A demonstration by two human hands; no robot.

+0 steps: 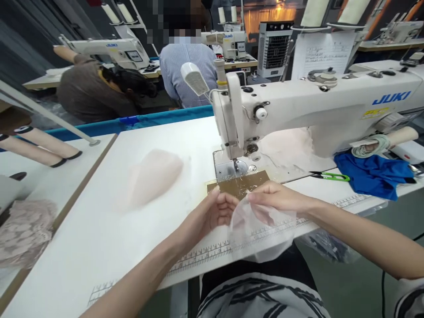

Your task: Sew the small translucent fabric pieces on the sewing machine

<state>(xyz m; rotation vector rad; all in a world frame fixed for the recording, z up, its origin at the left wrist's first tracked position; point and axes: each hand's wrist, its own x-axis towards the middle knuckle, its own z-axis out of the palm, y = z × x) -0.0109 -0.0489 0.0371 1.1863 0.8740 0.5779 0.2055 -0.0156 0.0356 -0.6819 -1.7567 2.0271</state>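
My right hand (276,197) pinches the upper edge of a sheer white piece of fabric (261,234), which hangs down over the table's front edge. Just left of it, my left hand (217,211) is open, with thumb and loosely curled fingers apart and nothing visible between them. Both hands are in front of the sewing machine (285,101), close to a brown plate (238,183) by the needle area. A thin pale pink fabric piece (157,179) lies on the white table (99,238) to the left.
Green-handled thread snips (331,176) and a blue cloth (374,174) lie at the right. Measuring tape marks (205,255) run along the front edge. Pinkish lace (28,232) and thread cones (43,143) are at the left. Two people sit beyond a blue cloth trough (159,119).
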